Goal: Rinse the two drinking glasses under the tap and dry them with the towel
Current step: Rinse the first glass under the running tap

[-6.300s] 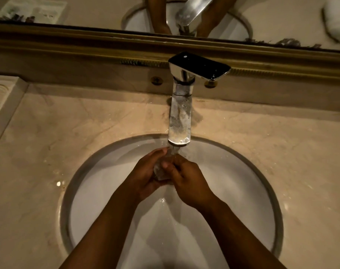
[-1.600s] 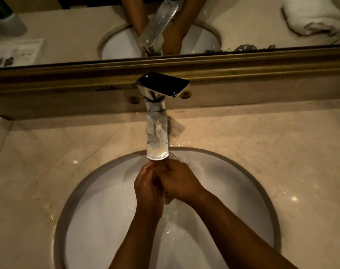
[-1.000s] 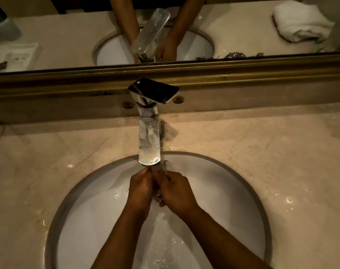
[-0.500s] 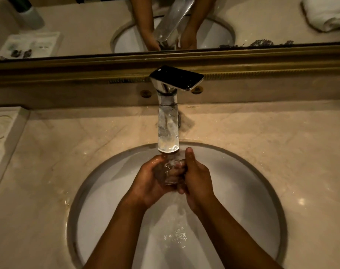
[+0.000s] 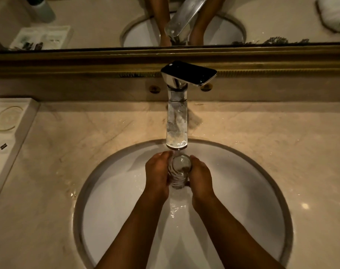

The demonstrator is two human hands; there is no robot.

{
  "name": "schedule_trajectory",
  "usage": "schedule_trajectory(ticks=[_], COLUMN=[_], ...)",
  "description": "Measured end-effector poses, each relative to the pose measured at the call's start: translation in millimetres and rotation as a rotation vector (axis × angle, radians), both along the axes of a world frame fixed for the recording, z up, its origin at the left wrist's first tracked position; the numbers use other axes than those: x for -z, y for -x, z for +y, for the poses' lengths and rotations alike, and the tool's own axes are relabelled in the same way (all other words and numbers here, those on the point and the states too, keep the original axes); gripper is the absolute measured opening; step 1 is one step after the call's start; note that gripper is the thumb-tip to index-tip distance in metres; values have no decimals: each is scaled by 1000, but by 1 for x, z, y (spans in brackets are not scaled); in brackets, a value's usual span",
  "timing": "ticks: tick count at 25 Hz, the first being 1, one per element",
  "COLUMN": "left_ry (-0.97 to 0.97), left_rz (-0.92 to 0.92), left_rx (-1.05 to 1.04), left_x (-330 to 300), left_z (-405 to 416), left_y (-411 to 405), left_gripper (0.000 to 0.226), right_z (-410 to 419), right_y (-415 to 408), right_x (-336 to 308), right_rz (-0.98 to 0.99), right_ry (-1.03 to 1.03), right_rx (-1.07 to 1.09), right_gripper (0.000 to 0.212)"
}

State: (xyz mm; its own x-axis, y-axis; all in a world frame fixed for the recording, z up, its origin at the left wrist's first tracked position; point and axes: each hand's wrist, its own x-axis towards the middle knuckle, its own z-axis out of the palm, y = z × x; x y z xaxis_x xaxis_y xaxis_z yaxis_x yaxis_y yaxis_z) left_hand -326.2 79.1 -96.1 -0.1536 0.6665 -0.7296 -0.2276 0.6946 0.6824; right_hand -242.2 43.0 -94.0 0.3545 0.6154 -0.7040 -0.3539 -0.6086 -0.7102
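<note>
A clear drinking glass (image 5: 179, 169) is held upright under the chrome tap (image 5: 177, 125), its mouth turned towards the spout. Water runs from the spout into the glass and spills down into the white round sink (image 5: 114, 200). My left hand (image 5: 158, 172) grips the glass on its left side and my right hand (image 5: 200, 175) grips it on the right. A white rolled towel (image 5: 334, 14) shows only as a reflection in the mirror at the top right. No second glass is in view.
A beige marble counter (image 5: 262, 136) surrounds the sink. A white tray (image 5: 8, 129) with round coasters sits at the left edge. A gold-framed mirror (image 5: 87, 18) runs along the back wall and reflects a bottle and a leaflet.
The glass has been turned upright between both hands, with its mouth under the stream. My right hand has shifted from over the glass to its right side.
</note>
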Motion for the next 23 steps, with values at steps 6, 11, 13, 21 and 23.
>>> schedule_trajectory(ticks=[6,11,13,21,23], left_ry=[73,129,145,50,-2], left_rz=[56,23,17,53,-74], left_rx=[-111,-168,-145,-30,0], left_x=[4,9,12,15,9], left_z=[2,-3,-1,-2,1], left_y=[2,7,10,8,15], left_gripper=[10,7,7,12,19], right_z=[-2,2,-3,-2,-5], right_y=[11,2,7,12,11], right_x=[-8,-7,-7,-8,-4], right_rz=[-252,-115,-146,-200,-309], right_ry=[-318,-284,-309,-176,-185], right_rx=[-190,-289,-385,-167,-203], right_gripper=[24,18,11,14,35])
